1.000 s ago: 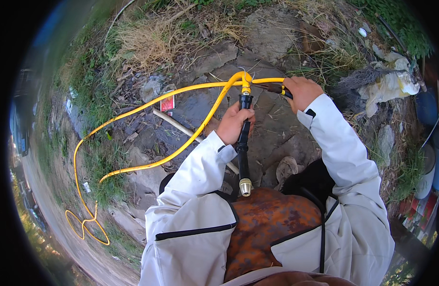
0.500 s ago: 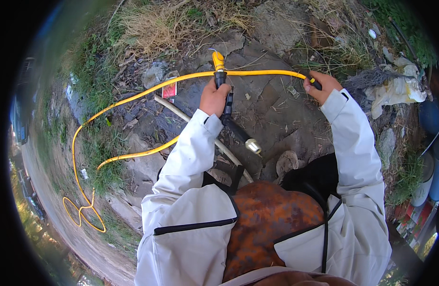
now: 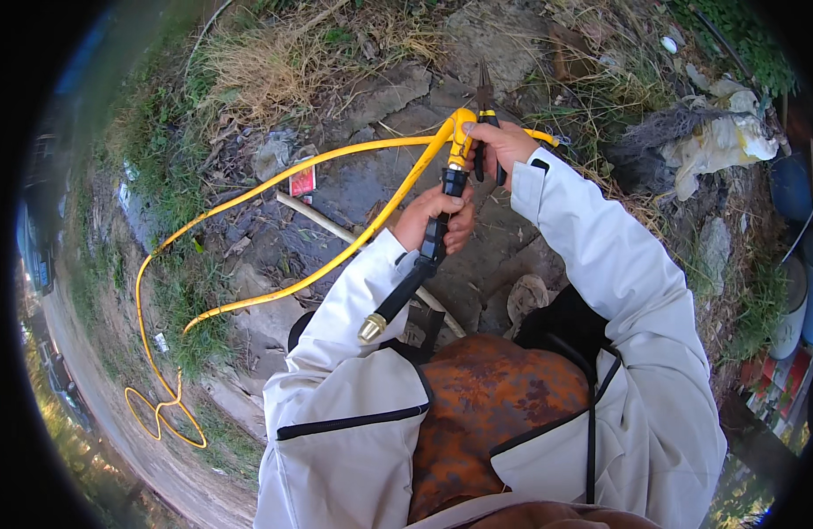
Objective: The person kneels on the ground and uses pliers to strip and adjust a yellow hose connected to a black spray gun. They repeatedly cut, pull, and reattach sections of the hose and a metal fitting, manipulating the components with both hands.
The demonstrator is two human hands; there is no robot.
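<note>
My left hand (image 3: 431, 220) is wrapped round a black hose spray gun (image 3: 410, 284), whose brass tip points down to the left. At the gun's upper end, a yellow hose (image 3: 371, 226) bends over sharply beside the connector. In my right hand (image 3: 503, 148) is a pair of black-and-yellow long-nose pliers (image 3: 486, 97), jaws pointing away from me. The right thumb presses on the yellow hose piece at the gun's connector. Another stretch of yellow hose passes behind my hands, and a cut-looking end (image 3: 542, 136) with a bit of wire shows past the right hand.
The hose trails left and loops on the dirt path (image 3: 155, 413). A pale stick (image 3: 318, 218) and a red packet (image 3: 302, 182) lie on the stone ground. Dry grass grows at the far side. Torn pale plastic sheeting (image 3: 719, 150) and blue containers (image 3: 790, 187) are at right.
My left hand has moved right and turned the gun, swinging its brass tip from lower right to lower left. My right hand has come left with the pliers to the gun's connector, leaving the hose end.
</note>
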